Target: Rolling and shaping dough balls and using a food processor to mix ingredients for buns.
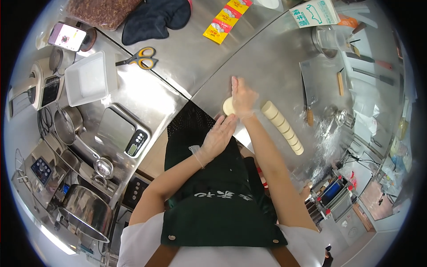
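Note:
My left hand (220,133), in a clear glove, has its fingers stretched out, their tips at the lower edge of a pale round dough piece (228,106). My right hand (243,98), also gloved, presses against the right side of that piece with its fingers together and slightly bent, partly hiding it. Just to the right, a log of pale dough cut into several slices (283,127) lies diagonally on the steel worktop (267,66).
A cleaver (308,89), scattered flour (322,147) and a milk carton (313,12) are at right. Scissors (142,58), yellow packets (227,22) and a dark mitt (155,22) lie at back. A scale (122,129), white container (89,78), phone (66,35) and pots (84,211) stand left.

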`<state>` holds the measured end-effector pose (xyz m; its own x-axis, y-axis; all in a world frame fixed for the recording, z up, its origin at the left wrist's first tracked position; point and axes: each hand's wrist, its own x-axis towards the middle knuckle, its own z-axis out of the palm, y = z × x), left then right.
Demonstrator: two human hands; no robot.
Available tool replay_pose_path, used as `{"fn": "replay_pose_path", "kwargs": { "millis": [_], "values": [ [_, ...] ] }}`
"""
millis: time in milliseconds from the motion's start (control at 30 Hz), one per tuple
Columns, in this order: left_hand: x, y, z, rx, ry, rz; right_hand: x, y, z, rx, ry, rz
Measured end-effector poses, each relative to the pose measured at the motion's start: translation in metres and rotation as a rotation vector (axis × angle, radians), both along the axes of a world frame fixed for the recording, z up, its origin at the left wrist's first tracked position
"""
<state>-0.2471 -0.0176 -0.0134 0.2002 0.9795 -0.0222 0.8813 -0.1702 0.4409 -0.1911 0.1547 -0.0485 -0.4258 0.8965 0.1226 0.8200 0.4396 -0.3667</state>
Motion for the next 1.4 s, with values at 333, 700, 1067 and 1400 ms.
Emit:
{"fn": "replay_pose_path", "kwargs": {
  "millis": [333,700,1067,1400],
  "values": [
    [-0.019,-0.003,0.031,0.121,-0.502,0.443,-0.023,-0.010,0.012,0.228,0.061,0.209],
    [-0.018,0.003,0.020,0.284,-0.451,0.425,-0.028,-0.009,0.001,-0.040,-0.001,0.178],
    [-0.005,-0.002,0.008,0.101,-0.366,0.253,-0.026,-0.017,0.010,0.203,0.102,0.274],
    [-0.047,0.061,0.013,0.235,-0.511,0.658,0.006,-0.006,0.053,-0.671,0.533,-0.382]
  ]
}}
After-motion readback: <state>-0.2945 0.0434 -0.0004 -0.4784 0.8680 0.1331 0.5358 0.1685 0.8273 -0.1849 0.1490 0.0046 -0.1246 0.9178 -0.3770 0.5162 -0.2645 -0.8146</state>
